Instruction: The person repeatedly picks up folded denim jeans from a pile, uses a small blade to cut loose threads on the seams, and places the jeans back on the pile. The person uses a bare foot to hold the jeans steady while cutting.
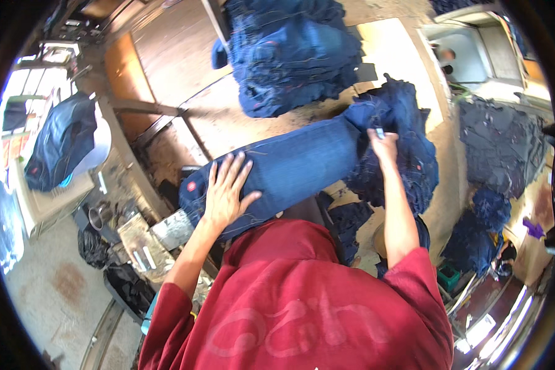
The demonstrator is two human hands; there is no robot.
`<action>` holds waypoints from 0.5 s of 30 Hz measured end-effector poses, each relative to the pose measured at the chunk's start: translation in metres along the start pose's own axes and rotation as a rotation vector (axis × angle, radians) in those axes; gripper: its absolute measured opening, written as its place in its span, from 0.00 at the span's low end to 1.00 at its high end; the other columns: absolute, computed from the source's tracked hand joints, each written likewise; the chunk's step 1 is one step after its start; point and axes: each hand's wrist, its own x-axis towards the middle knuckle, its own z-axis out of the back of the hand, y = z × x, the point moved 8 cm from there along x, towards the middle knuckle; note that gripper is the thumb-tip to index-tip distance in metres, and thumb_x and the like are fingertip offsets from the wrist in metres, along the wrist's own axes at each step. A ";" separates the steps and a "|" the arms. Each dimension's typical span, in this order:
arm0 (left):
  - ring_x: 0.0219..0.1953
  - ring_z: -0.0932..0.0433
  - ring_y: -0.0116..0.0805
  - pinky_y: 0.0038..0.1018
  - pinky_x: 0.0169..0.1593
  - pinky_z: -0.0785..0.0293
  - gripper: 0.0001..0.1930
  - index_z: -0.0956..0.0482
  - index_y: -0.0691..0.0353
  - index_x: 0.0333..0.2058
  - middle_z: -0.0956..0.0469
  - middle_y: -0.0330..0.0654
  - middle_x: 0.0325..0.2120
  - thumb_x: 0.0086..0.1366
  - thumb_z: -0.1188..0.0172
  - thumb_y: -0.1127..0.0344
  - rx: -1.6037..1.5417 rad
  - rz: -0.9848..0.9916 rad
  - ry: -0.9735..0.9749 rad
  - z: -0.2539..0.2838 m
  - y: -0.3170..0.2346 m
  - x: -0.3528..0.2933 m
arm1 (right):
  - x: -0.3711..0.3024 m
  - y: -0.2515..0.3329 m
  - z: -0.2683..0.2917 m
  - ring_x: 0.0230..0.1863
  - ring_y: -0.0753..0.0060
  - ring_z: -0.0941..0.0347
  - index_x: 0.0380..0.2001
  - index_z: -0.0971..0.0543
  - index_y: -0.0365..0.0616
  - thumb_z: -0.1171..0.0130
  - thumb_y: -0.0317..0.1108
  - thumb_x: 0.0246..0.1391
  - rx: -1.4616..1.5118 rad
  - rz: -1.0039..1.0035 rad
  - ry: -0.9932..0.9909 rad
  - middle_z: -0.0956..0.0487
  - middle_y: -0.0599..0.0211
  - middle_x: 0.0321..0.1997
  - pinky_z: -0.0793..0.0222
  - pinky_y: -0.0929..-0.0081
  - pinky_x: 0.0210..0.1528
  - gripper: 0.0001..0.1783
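Handling one blue denim garment [302, 163], partway through

The garment lies stretched out at a slant, its right end meeting a dark denim heap [413, 117]. The left hand [227, 192] rests flat on it, fingers spread. The right hand [384, 147] pinches a small pale object [380, 132], too small to identify. Laying-out looks done; handling of this piece seems unfinished, and a tall denim stack [293, 55] sits beyond it.

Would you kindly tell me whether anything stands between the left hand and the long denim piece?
Nothing visible does: the left hand lies spread directly on the denim piece, beside its small red patch.
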 end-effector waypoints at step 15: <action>0.34 0.14 0.38 0.36 0.41 0.19 0.19 0.09 0.67 0.41 0.12 0.52 0.34 0.64 0.21 0.55 -0.849 0.249 0.219 -0.016 0.107 0.064 | -0.366 0.266 -0.005 0.28 0.61 0.13 0.53 0.18 0.43 0.31 0.29 0.64 0.417 0.848 0.158 0.11 0.62 0.34 0.19 0.67 0.30 0.15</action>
